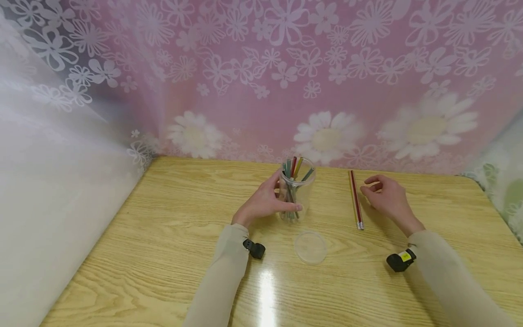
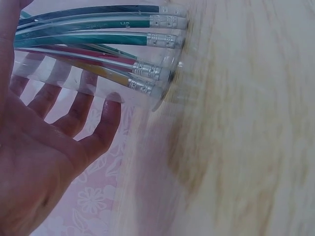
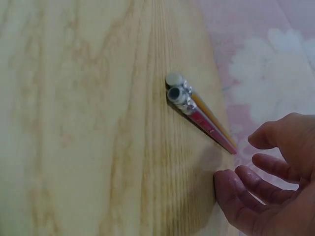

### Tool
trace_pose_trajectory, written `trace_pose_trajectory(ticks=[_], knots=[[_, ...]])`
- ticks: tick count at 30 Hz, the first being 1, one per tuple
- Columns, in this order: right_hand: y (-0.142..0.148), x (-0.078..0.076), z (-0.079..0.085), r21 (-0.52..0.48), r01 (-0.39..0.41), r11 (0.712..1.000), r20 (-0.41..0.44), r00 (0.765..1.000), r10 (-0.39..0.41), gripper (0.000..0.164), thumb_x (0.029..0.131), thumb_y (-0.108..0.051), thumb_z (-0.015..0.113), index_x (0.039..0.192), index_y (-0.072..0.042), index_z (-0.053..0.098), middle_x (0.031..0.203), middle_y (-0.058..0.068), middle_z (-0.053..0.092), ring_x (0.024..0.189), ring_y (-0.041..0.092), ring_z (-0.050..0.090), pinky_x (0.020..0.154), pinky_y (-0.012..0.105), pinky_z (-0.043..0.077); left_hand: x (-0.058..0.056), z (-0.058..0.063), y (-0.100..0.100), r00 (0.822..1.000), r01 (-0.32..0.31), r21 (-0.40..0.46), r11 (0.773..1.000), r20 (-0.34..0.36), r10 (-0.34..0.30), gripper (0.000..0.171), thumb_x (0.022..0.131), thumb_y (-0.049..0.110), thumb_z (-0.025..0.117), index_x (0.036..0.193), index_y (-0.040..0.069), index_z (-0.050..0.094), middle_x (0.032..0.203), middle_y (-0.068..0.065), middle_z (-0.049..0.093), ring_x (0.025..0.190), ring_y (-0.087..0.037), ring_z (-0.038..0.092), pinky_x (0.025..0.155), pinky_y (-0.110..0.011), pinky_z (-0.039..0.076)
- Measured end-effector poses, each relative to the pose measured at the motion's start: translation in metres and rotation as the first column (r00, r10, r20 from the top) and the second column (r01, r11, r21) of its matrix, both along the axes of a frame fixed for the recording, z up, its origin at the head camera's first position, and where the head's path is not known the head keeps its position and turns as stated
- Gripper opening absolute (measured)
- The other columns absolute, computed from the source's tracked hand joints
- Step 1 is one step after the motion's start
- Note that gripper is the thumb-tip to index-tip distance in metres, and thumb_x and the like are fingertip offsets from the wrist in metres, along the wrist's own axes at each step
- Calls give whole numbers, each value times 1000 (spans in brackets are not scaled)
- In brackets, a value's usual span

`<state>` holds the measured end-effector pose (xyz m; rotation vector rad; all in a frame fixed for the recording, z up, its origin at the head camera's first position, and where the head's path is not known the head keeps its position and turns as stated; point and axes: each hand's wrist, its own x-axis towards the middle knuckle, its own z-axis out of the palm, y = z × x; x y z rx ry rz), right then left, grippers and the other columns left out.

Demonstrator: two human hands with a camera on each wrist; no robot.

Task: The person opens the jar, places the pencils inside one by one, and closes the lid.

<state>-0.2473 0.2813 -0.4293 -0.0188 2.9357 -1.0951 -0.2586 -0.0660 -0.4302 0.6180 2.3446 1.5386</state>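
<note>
My left hand [image 1: 263,200] grips a clear jar [image 1: 307,195] that stands upright on the table, its thumb across the near side. Several pencils [image 2: 108,39] lean inside the jar: green, dark, red and yellow. Their metal ferrules and eraser ends point down at the jar's base in the left wrist view. To the right, a red pencil [image 1: 357,197] and a yellow pencil [image 3: 211,115] lie side by side on the table. Just right of this pair is my right hand [image 1: 388,197], fingers loosely bent and holding nothing; a small gap separates it from the pencils.
A round clear lid [image 1: 310,247] lies flat on the wooden table [image 1: 143,254], in front of the jar. Behind the table's far edge hangs a pink flowered curtain [image 1: 245,104], close to the jar and the pencil tips. A pale sheet [image 1: 49,181] borders the left side.
</note>
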Motion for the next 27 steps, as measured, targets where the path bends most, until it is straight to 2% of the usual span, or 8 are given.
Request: trace_pose_trajectory(ticks=[4,9,12,16,21,24,27], knots=[[0,-13,-4,5,10,1000,-1,1000,-10,44,103,-31,56,131,3,58,113,28,67,64,15,69,60,31,55,0,0,0,1000,1,-1,1000,-10,-1,103,78,42,90,151,64,20,136,4,56,126,-27,62,104,-52,50],[-1,-29,-11,64,3,998,-86,996,3,39,99,-26,61,124,4,63,104,26,72,69,17,67,62,29,52,-1,0,-1,1000,1,9,1000,-7,-1,100,78,41,90,149,64,24,127,4,58,121,-24,63,102,-50,50],[-3,-35,-13,79,2,997,-105,994,6,37,98,-24,64,121,5,64,100,26,73,68,18,66,59,30,51,0,-1,0,1000,6,15,1000,-6,-6,100,78,40,90,150,63,23,122,3,59,118,-22,64,100,-49,51],[-5,-40,-14,86,1,996,-69,998,5,39,96,-22,67,121,7,64,98,26,72,66,20,65,57,29,50,0,-1,0,1000,9,13,1000,-9,-9,99,78,40,90,150,63,24,120,3,58,115,-20,64,99,-47,51],[-6,-42,-10,124,-23,992,-7,1000,24,45,95,-21,69,125,11,61,100,29,71,72,26,67,58,30,50,-1,-2,0,1000,11,13,1000,-10,-11,99,79,40,90,150,63,25,116,0,57,110,-21,65,95,-47,51],[-7,-41,-6,120,-28,992,35,999,24,47,94,-21,68,126,13,59,103,32,71,70,23,69,58,30,52,-1,-3,0,1000,7,11,1000,-10,-7,97,78,40,90,149,62,28,119,2,59,109,-21,65,96,-48,51],[-6,-39,-3,98,-16,995,75,997,9,52,93,-22,69,129,15,57,104,32,73,67,20,71,65,37,57,-1,-3,0,1000,1,-1,1000,-5,-1,97,78,41,90,149,62,28,125,5,60,114,-20,65,99,-49,51]])
